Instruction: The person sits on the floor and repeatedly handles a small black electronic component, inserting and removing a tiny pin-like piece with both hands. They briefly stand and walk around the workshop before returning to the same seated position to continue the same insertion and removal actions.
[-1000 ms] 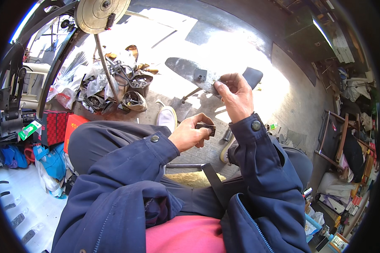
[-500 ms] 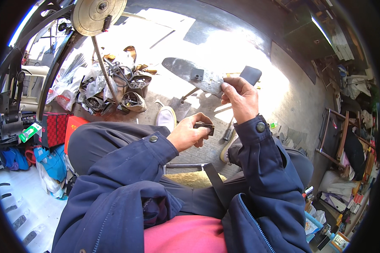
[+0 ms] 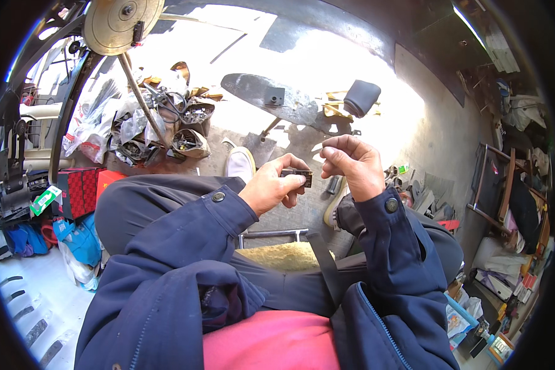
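Observation:
My left hand (image 3: 270, 186) is closed around a small dark rectangular block (image 3: 304, 178) with brassy-looking edges, its end showing past the thumb. Just to the right, my right hand (image 3: 356, 166) is raised with thumb and index finger pinched together. Whatever sits in that pinch, if anything, is too small to name. Beyond both hands is a long, worn grey board with a rounded end (image 3: 243, 86), carrying a small black block with a hole (image 3: 274, 97). A dark rounded piece (image 3: 361, 97) stands at the board's right.
At the far left, opened bags of small parts (image 3: 191, 143) lie below a round brass-coloured disc (image 3: 118, 26) on a machine. A red patterned box (image 3: 80, 192) stands by my left knee. Wooden frames (image 3: 505, 185) and clutter line the right side. A yellow pad (image 3: 283, 256) lies between my legs.
My right hand has come away from the board's right end, down toward my left hand. The left hand keeps the dark block. The view has shifted slightly.

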### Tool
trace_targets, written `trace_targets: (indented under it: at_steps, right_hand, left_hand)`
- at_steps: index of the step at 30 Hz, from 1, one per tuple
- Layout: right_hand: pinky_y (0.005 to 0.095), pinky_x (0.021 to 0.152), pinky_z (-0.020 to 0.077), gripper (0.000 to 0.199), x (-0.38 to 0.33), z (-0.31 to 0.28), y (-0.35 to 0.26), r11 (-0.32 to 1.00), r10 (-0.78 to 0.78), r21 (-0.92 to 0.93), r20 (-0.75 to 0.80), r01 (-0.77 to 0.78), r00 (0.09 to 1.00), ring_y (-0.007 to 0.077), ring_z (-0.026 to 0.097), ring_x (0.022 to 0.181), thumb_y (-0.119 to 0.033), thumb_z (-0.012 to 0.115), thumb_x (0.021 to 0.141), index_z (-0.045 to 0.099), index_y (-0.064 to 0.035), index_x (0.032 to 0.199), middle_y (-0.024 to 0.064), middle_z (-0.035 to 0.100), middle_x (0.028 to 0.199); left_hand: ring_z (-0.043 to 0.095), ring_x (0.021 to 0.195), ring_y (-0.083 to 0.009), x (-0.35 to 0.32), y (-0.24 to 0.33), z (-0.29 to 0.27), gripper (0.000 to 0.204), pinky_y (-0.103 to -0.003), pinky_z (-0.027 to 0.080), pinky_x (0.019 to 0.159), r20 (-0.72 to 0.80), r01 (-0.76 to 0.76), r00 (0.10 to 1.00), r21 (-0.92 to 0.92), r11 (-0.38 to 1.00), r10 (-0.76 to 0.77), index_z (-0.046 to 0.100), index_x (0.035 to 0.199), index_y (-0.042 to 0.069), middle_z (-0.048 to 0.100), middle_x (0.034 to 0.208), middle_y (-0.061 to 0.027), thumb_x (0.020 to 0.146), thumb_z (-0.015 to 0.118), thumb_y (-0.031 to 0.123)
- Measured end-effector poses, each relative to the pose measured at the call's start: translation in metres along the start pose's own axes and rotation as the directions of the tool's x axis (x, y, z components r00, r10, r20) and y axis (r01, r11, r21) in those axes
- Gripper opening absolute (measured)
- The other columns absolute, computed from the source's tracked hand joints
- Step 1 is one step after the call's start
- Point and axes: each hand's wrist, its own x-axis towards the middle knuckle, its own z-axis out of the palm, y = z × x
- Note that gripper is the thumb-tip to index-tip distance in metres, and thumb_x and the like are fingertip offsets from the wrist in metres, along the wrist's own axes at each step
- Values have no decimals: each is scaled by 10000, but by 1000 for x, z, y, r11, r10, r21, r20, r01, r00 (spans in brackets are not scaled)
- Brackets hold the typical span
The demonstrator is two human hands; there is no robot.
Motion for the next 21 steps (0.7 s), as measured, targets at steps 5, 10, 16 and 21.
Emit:
trace_targets:
  at_steps: [5,10,16,21]
  right_hand:
    - [297,674,593,157,-16,-12,9,995,77,52,54,-80,996,146,683,717,-36,647,961,664,59,1085,109,717,918]
    - [303,678,602,165,-27,-24,21,988,100,114,58,-106,993,145,687,722,-28,640,960,659,64,1095,113,723,929]
    - [294,690,600,175,-35,-36,30,973,154,166,64,-162,986,144,691,732,-42,665,954,671,46,1106,116,734,937]
    - [289,694,596,221,-38,-41,32,965,173,188,53,-180,983,142,692,733,-47,668,953,666,53,1149,115,734,953]
  left_hand:
    - [623,615,-108,4,1,11,272,-254,532,568,-12,22,1000,-57,998,-23,591,1206,30,663,848,-68,960,615,142]
    - [632,624,-111,10,1,17,294,-259,550,592,4,61,998,-65,996,-61,584,1232,33,681,894,-96,967,606,159]
    - [657,702,-138,15,2,23,284,-291,549,685,45,93,995,-19,995,-92,580,1237,71,678,936,-86,975,583,180]
    - [658,709,-137,17,3,28,291,-292,548,701,39,110,993,-19,994,-109,580,1243,78,679,940,-89,974,581,188]
